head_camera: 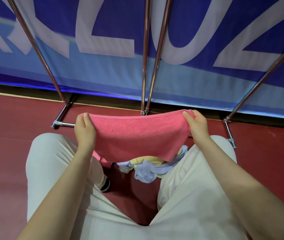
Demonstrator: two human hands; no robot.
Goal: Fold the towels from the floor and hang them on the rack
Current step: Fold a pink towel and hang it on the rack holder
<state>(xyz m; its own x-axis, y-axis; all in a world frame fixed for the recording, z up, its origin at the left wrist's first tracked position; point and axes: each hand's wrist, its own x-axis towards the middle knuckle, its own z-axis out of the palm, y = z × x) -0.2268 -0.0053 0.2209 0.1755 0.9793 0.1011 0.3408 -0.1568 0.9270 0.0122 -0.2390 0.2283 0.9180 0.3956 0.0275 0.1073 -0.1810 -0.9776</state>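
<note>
A pink towel (137, 134) hangs stretched between my two hands above my knees. My left hand (84, 130) pinches its upper left corner and my right hand (198, 127) pinches its upper right corner. The towel's lower edge sags towards the floor. Under it lies a heap of towels, a light blue towel (148, 172) and a yellow towel (146, 160), on the red floor between my legs. The chrome rack (144, 66) stands just beyond the towel, its poles rising out of view; the hanging bars are not visible.
My legs in white trousers (54, 163) crouch on either side of the heap. The rack's base bars (229, 134) lie on the red floor (11, 135). A blue banner with large white letters (103, 32) stands close behind the rack.
</note>
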